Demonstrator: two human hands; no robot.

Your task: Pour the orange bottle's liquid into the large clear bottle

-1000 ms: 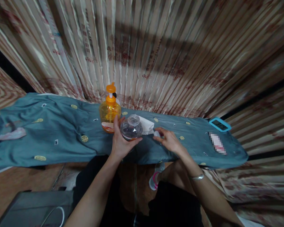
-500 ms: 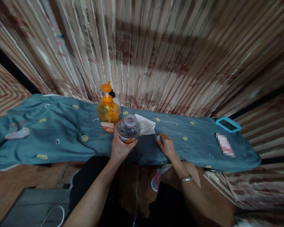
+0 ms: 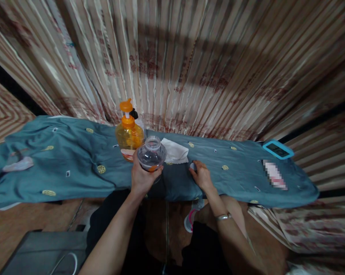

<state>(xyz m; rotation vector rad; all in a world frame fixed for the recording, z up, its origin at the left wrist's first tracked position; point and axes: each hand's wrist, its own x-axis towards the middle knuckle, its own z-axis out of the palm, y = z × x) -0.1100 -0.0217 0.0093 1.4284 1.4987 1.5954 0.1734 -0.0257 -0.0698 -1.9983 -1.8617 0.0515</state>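
Observation:
My left hand (image 3: 144,176) is closed around a clear plastic bottle (image 3: 152,153) with an uncapped neck and a patch of orange low on its side. The bottle is upright in front of an orange pump bottle (image 3: 129,133) of yellow liquid. A small dark-topped bottle (image 3: 134,114) shows partly behind the pump bottle. To the right, my right hand (image 3: 201,175) rests by the cloth with its fingers closed on a small pale round cap (image 3: 192,166). Between the hands, a white folded cloth (image 3: 175,151) lies flat.
A blue-green patterned cloth (image 3: 83,160) covers the narrow table. A blue-framed digital clock (image 3: 278,149) and a blurred pink-white item (image 3: 274,175) lie at right. A pale crumpled item (image 3: 19,164) lies far left. Striped curtains (image 3: 172,68) hang behind the table.
My left hand and the clear bottle have shifted slightly left in view, along with a small camera shift. My right hand stays on the pale cap.

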